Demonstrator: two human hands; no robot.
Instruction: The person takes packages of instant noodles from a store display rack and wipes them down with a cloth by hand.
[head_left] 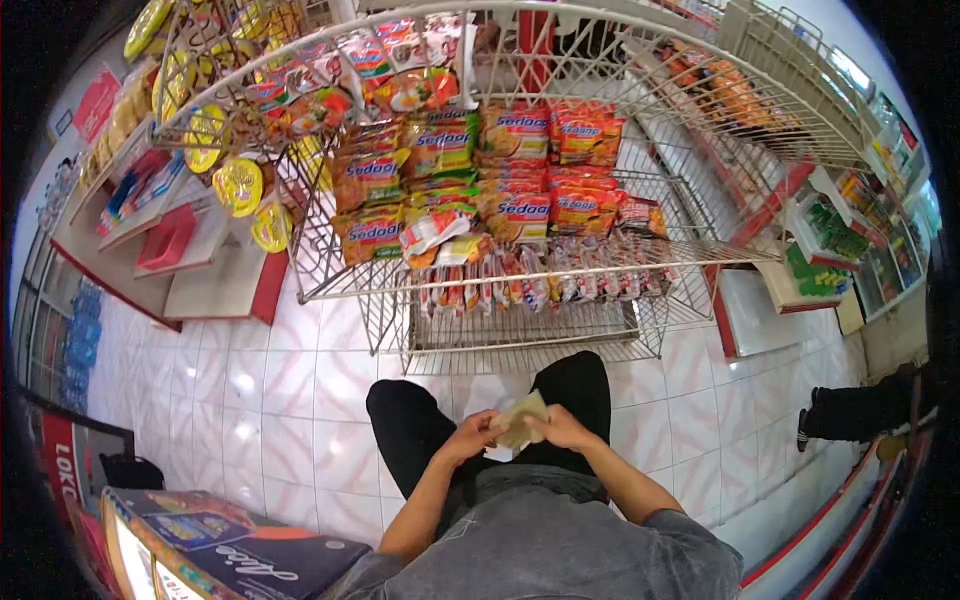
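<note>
Over my lap, my left hand (473,436) and my right hand (563,429) are both closed on a yellowish-tan flat piece (520,418), soft-looking like paper or cloth. The left fingers pinch its left edge, and the right thumb and fingers grip its right side. A small white piece (503,453) shows beneath it; I cannot make out what that is. In front of my knees stands a wire rack (520,275) holding instant noodle packets (521,214), apart from both hands.
Small sachets (540,290) fill the rack's front row. Yellow-lidded cups (238,187) hang at the left, near a shelf unit (220,295). A dark printed box (240,545) stands at lower left. Another person's dark-clothed leg (850,413) shows at the right, on the tiled floor (690,400).
</note>
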